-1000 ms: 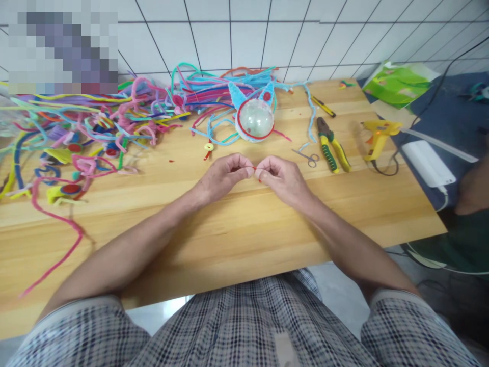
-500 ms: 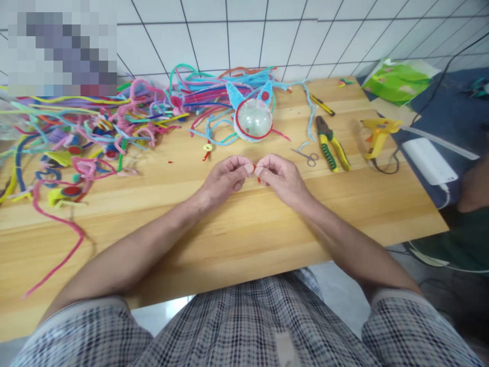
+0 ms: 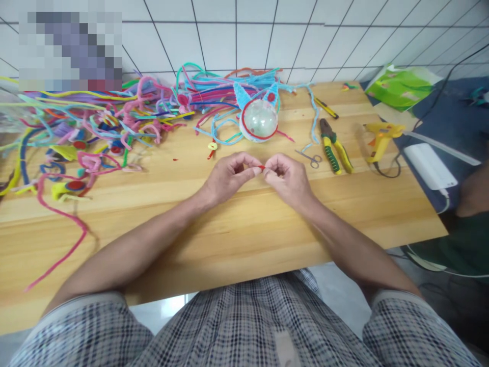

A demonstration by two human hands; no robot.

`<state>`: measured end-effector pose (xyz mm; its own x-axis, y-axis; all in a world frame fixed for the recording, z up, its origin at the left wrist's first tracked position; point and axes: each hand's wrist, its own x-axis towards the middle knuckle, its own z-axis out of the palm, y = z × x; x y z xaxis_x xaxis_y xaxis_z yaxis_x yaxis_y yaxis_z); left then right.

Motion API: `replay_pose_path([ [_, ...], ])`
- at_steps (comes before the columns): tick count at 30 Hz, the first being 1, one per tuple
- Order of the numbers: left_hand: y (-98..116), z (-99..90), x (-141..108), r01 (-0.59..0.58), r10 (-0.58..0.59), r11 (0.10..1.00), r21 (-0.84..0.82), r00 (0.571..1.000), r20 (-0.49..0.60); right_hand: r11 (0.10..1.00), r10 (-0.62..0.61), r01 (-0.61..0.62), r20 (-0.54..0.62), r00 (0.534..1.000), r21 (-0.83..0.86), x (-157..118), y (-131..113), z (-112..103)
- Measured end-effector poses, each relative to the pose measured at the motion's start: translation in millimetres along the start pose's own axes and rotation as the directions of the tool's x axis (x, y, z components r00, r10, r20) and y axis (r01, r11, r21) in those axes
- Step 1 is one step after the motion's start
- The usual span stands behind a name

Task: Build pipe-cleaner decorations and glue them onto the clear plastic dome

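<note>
A small red piece is pinched between the fingertips of both hands, just above the wooden table. My left hand closes thumb and forefinger on one side of it, and my right hand grips the other side. Most of the piece is covered by the fingers. Behind the hands stands a clear dome with a red rim and light-blue fuzzy ears. A yellow button on a red strip lies beyond my left hand.
Tangled pipe cleaners cover the back left. To the right are small scissors, pliers, a yellow cutter, a yellow glue gun and a white power bank. Another person's arm shows at the right edge.
The view has shifted slightly. The red piece, which hung down below the fingertips, now shows only as a short bit between them, and my right fingers have changed their hold.
</note>
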<state>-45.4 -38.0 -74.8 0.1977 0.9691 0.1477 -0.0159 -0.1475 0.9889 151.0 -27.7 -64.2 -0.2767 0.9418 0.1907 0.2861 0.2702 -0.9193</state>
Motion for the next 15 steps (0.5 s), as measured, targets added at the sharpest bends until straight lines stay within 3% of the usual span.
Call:
replay_pose_path([
  [3,1,-8.4,1,-0.075,0.060,0.980,0.185,0.995,0.084,0.994,-0.046,0.050,0.041,0.998,-0.102,0,0,-4],
  [6,3,-9.3,0,-0.087,0.067,0.969,0.232,0.994,0.092,0.996,-0.019,0.025,0.060,0.998,-0.089,0,1,-4],
  [10,5,-3.2,-1,-0.036,0.037,0.995,0.092,0.999,0.000,0.993,0.063,-0.070,0.073,0.995,0.091,0,3,0],
  [15,1,11.5,-4,0.099,-0.121,0.970,-0.221,0.989,-0.090,0.978,0.090,-0.091,0.018,0.996,0.186,-1,1,7],
])
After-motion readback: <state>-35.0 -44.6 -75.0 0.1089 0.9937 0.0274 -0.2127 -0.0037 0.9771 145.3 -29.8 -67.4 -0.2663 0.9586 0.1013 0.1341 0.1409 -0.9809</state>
